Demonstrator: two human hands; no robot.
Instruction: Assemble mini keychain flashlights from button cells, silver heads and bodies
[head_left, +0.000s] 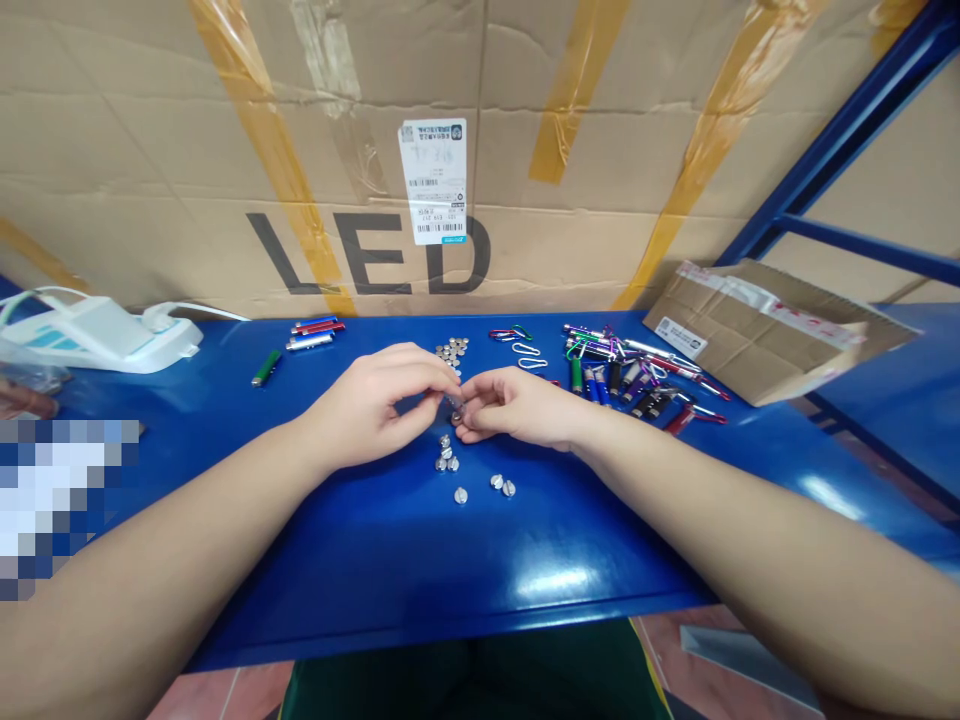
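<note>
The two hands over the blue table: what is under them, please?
Silver slotted discs lie on the blue table just below the left hand and right hand; the surface directly under the palms is hidden.

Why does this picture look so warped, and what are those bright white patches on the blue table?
In the head view, the wide lens bows the blue workbench and swells the right forearm toward the edge; white glare is light reflecting off the glossy surface; a pixelated patch obscures the lower left.
</note>
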